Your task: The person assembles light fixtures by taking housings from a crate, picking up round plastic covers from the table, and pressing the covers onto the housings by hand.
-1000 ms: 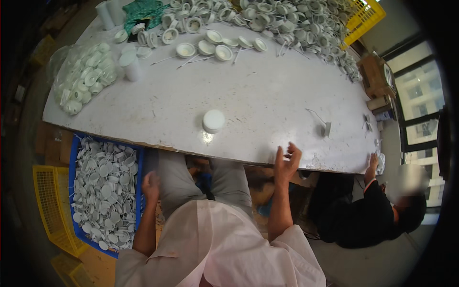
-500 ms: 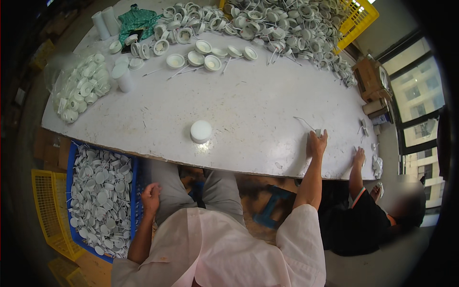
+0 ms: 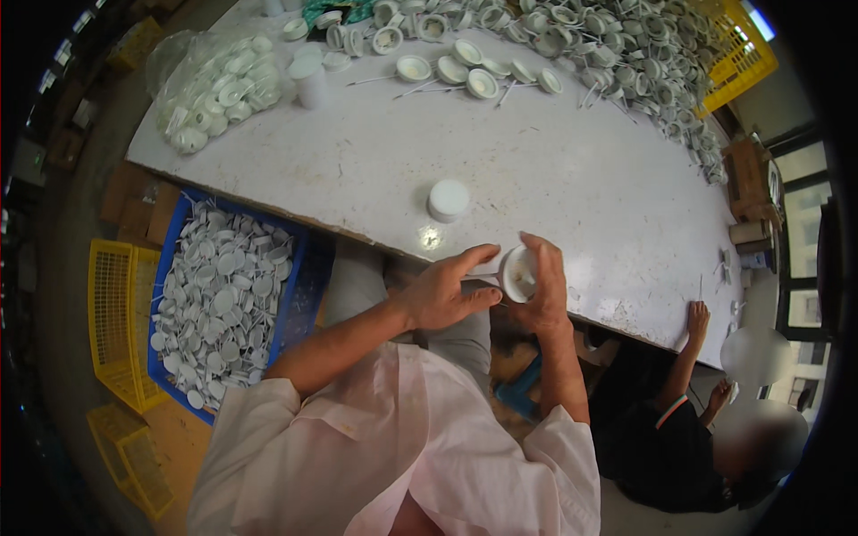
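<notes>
In front of my body, at the near table edge, my right hand (image 3: 547, 290) grips a round white lamp housing (image 3: 518, 273), fingers curled over its far side. The hollow face of the housing is turned partly toward me. On its other side my left hand (image 3: 451, 290) reaches in, thumb and forefinger apart. A short white strip, perhaps the housing's lead, lies between them; a firm hold on it does not show. Beyond my hands a white round cap-like piece (image 3: 448, 201) rests on the table (image 3: 357, 170).
Housings with leads form a large pile (image 3: 617, 54) at the back right. A clear bag (image 3: 219, 94) of white parts lies at the left, near a white cylinder (image 3: 308, 80). A blue crate (image 3: 290, 308) of parts stands left of me. At right a co-worker's arm (image 3: 684, 357) reaches the table.
My left hand has come up from beside the crate to the housing. My right hand has moved from the right of the table to the middle and now holds the housing. The view has shifted.
</notes>
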{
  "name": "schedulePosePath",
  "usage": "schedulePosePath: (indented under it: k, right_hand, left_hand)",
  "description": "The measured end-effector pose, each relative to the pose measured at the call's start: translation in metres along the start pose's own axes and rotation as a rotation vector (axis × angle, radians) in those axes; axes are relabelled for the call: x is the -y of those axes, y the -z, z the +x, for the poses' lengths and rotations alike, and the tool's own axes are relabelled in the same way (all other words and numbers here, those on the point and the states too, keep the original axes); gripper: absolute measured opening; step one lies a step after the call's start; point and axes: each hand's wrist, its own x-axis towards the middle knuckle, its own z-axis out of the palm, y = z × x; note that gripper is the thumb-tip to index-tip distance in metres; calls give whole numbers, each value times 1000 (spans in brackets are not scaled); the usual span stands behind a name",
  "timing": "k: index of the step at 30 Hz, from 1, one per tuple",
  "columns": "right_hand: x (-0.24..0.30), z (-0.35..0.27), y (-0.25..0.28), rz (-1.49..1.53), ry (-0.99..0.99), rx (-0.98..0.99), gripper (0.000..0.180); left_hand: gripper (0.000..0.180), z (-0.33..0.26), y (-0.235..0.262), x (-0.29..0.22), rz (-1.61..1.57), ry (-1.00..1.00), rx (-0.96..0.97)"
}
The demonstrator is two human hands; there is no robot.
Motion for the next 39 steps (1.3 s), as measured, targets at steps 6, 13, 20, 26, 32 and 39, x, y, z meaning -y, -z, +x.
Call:
schedulePosePath:
  k: [6,13,20,26,32,39]
  right_hand:
    - [20,-1,-35,168,155,191,105]
    - [20,9,-38,321,-225,283,96]
    - [-26,24,-86,351,-926,-30,38]
    - [-35,53,-115,93,-900,106,41]
    - [-48,50,-124,230,-936,62,40]
    - [-48,43,-121,653,-1063,-99,21]
  left_hand:
    - [56,-22,20,25,-423,272,164]
    - [50,-49,30,62,-631,250,9]
    - [48,-60,39,77,-758,268,-164]
    - [53,-70,44,80,-730,284,-314]
    - [55,-72,45,83,-651,207,-370]
    - [60,-72,43,82,-593,189,-375]
